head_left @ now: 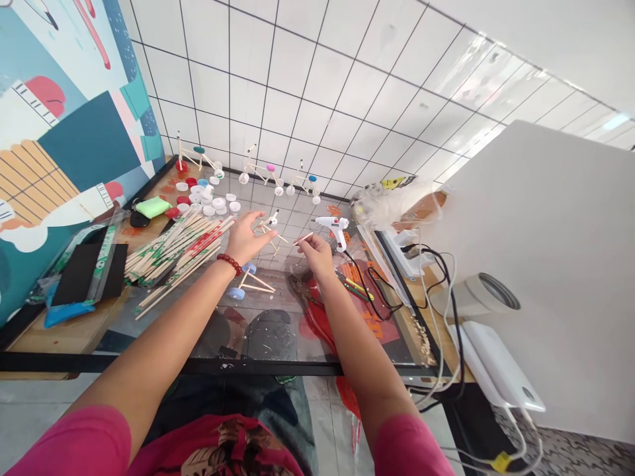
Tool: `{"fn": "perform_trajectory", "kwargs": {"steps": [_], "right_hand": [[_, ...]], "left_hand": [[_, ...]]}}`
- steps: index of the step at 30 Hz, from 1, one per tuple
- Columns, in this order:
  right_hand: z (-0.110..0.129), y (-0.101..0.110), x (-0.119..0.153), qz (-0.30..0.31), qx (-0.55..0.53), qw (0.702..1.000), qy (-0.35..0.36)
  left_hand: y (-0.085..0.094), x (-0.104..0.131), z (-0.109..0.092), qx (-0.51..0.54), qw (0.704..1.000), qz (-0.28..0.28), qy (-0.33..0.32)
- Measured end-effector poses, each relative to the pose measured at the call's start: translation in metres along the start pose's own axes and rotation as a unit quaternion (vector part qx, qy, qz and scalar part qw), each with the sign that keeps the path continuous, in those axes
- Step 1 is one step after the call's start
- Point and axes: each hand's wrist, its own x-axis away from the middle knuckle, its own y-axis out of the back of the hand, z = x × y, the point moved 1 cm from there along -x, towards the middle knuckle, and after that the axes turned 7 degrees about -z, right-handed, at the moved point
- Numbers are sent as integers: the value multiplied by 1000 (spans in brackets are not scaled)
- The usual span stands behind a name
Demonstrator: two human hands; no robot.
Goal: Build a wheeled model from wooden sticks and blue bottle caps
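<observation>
A small frame of wooden sticks [282, 238] with a black-tipped end is between the thumb and index finger of my left hand [247, 238]. The fingers partly hide where they grip it. My right hand [316, 254] pinches a short, pale wooden stick [302, 239], pointing left towards the frame. A white glue gun [333, 226] lies just beyond my right hand. Below my left hand, a V-shaped stick piece with blue bottle-cap wheels [237, 293] rests on the clear table cover.
Several wooden sticks [171, 248] lie in a pile at left, with bottle caps [208, 198] behind. Small stick models [262, 175] stand along the tiled wall. A power strip [409, 254] and black cable [364, 284] are at right. Pens [354, 285] lie beside my right forearm.
</observation>
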Motion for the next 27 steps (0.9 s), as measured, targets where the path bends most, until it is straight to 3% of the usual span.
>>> {"fn": "perform_trajectory", "kwargs": {"steps": [5,6,8,10,13,16,19,21,23,25,27], "right_hand": [[23,-1,11,6,-58,997,45],[30,-2,15,17,-61,996,59],[45,-2,25,39,-51,993,96],[60,-3,35,61,-25,987,148],[77,4,52,81,33,974,208],[80,26,75,70,151,968,187],[68,57,106,92,386,908,137],[57,73,126,125,494,856,92],[49,80,141,167,525,831,68],[44,82,148,188,515,834,67],[41,82,149,176,467,865,52]], "left_hand": [[24,5,-37,21,971,-151,-184],[27,8,-47,28,965,-154,-209],[29,15,-65,65,969,-101,-215],[25,21,-76,114,980,-16,-165],[16,28,-80,211,974,81,-29],[12,31,-75,349,920,107,146],[10,34,-70,421,852,149,274],[8,36,-68,424,830,166,321],[5,38,-66,421,820,175,345],[2,39,-64,416,819,185,350],[1,40,-62,413,821,198,340]]}}
